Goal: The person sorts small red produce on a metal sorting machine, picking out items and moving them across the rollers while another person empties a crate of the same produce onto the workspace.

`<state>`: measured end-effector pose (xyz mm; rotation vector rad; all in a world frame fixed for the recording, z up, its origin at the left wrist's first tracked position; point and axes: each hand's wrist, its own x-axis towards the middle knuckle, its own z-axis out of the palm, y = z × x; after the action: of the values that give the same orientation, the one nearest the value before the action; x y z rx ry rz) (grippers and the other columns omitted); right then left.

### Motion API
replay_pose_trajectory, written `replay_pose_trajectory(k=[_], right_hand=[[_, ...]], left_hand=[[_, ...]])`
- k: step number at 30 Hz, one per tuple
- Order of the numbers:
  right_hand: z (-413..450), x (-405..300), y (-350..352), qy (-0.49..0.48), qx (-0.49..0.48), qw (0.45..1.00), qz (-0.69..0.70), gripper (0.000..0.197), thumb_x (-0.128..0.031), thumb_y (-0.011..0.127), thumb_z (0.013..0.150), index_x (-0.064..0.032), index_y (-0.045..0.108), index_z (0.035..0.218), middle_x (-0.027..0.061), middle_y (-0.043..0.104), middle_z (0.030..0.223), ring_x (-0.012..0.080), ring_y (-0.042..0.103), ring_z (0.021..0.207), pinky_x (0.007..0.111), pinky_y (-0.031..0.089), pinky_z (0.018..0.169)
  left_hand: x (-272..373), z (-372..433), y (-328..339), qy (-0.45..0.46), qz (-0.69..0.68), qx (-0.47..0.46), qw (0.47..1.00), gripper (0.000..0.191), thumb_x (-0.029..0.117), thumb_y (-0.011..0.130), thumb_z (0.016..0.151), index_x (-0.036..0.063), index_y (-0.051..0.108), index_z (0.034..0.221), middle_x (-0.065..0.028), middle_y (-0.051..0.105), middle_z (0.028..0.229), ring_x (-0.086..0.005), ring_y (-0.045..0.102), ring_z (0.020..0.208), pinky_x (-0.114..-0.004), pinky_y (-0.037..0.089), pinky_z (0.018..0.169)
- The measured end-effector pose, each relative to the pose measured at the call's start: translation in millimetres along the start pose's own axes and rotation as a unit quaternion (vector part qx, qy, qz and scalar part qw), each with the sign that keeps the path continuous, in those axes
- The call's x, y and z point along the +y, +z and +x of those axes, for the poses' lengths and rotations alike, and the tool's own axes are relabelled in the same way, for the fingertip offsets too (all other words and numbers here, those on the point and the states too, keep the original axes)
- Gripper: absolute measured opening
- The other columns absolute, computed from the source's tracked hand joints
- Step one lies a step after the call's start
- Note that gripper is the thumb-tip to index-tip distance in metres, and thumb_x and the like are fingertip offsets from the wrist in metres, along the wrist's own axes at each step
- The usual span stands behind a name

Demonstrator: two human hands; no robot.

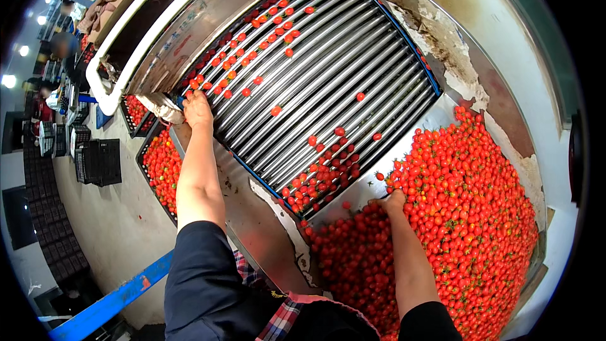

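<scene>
My left hand [197, 110] reaches to the near left corner of a metal roller conveyor [307, 85]. Red cherry tomatoes [207, 85] lie just beyond its fingertips; whether it grips one is unclear. At the lower edge of a bare metal plate [341, 208], my right hand [394, 200] touches a large heap of cherry tomatoes [473, 208], many with green stems. Its fingers are partly hidden, so I cannot tell if they hold any. A cluster of tomatoes [326, 170] rests on the rollers near the plate, and others are scattered along the far left side.
Black crates of tomatoes [162, 166] stand on the floor to the left, below the metal side wall [255, 218]. A white pipe frame [111, 94] rises beside the conveyor. Black crates [98, 161] and people [64, 47] are farther left. A blue bar [113, 296] crosses lower left.
</scene>
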<state>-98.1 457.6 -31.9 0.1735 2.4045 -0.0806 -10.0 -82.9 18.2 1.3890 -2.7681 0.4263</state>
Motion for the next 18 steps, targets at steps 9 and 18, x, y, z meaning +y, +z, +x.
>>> replay_pose_trajectory(k=[9,18], right_hand=[[-3.0,2.5,1.0,-0.050,0.039,0.998,-0.024,0.082,-0.054,0.083,0.033,0.0024,0.059,0.088,0.0159,0.062,0.090,0.0254,0.061,0.087,0.033,0.049,0.075],[-21.7,1.7,2.3,-0.135,0.009,0.988,0.077,0.076,-0.041,0.077,0.055,-0.0027,0.045,0.112,0.0196,0.044,0.119,0.0337,0.049,0.105,0.040,0.044,0.084]], left_hand=[[37.8,-80.1,-119.8,-0.057,-0.969,-0.067,0.232,0.024,0.023,0.052,0.084,0.0024,0.052,0.095,-0.0140,0.060,0.095,-0.0221,0.058,0.082,-0.033,0.049,0.072],[157.7,-289.2,-46.6,0.067,-0.488,-0.484,0.723,0.084,0.051,0.062,0.071,0.0028,0.030,0.132,-0.0288,0.041,0.124,-0.0370,0.039,0.118,-0.041,0.033,0.097]])
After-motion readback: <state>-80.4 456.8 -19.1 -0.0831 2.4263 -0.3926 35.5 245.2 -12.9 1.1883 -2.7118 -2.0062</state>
